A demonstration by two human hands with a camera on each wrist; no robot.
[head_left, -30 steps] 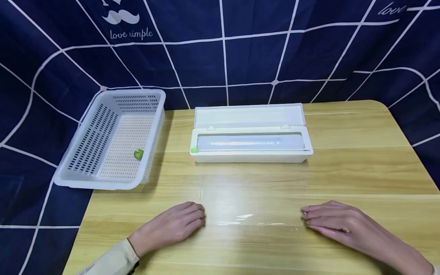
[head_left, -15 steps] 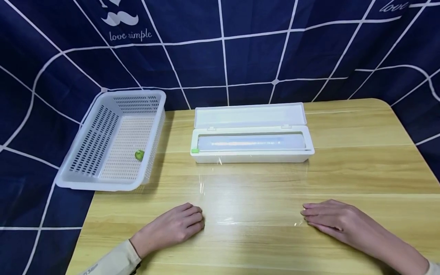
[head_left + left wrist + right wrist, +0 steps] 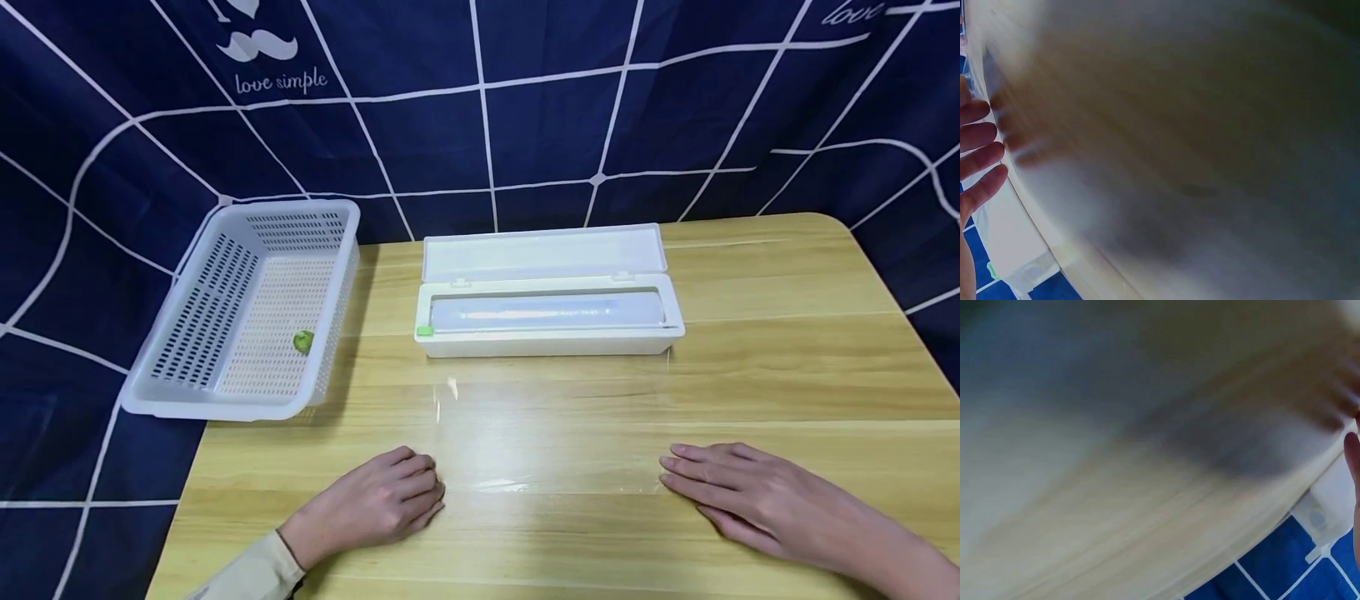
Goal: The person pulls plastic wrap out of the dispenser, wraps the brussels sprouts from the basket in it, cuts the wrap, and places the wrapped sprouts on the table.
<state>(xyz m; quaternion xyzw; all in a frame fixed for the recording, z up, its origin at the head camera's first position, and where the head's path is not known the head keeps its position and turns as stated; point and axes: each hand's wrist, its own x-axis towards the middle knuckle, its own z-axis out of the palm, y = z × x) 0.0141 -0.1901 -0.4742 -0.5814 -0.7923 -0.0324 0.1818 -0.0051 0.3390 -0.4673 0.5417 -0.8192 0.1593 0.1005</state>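
Observation:
A sheet of clear cling film [image 3: 502, 487] lies on the wooden table, shown by glints along its near edge and left side. It reaches back toward a white cling film box [image 3: 551, 343] with its lid up and a roll [image 3: 547, 312] inside. My left hand [image 3: 382, 502] rests at the film's near left corner, knuckles bent in the head view. The left wrist view shows several loosely bent fingers [image 3: 982, 136] with their tips at the table. My right hand [image 3: 757, 500] lies beside the near right corner, its fingers straight and nothing pinched.
A white perforated basket [image 3: 225, 408] stands at the left of the table [image 3: 787, 367], with a small round green vegetable [image 3: 303, 341] inside it. A green tab [image 3: 424, 331] sits at the box's left end. Behind the table hangs a dark blue cloth [image 3: 420, 142] with white lines.
My right hand's fingers have straightened and spread, shifting slightly right from the film's corner. My left hand has stayed nearly in place. Glints on the film have shifted.

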